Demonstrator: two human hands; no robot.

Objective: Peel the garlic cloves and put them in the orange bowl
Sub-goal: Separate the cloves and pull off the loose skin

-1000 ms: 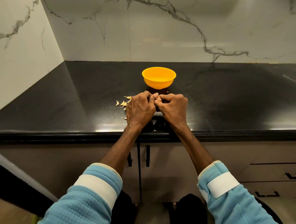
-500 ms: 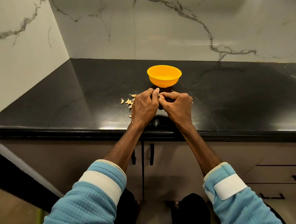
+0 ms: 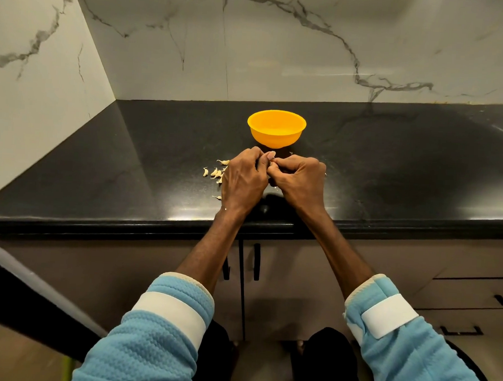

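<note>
Hands barely shift from a second ago: left hand and right hand, fingers curled, pinch a mostly hidden garlic clove just before the round orange plastic bowl. Peeling likely continues; small pale cloves lie beside the left hand.

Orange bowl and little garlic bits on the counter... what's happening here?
A person's left hand and right hand pinch something tiny between them, likely a garlic clove being peeled, hidden by fingers. More small pale garlic cloves lie on the glossy black countertop beside the left hand. The round orange plastic bowl stands just beyond; no cloves show inside.
</note>
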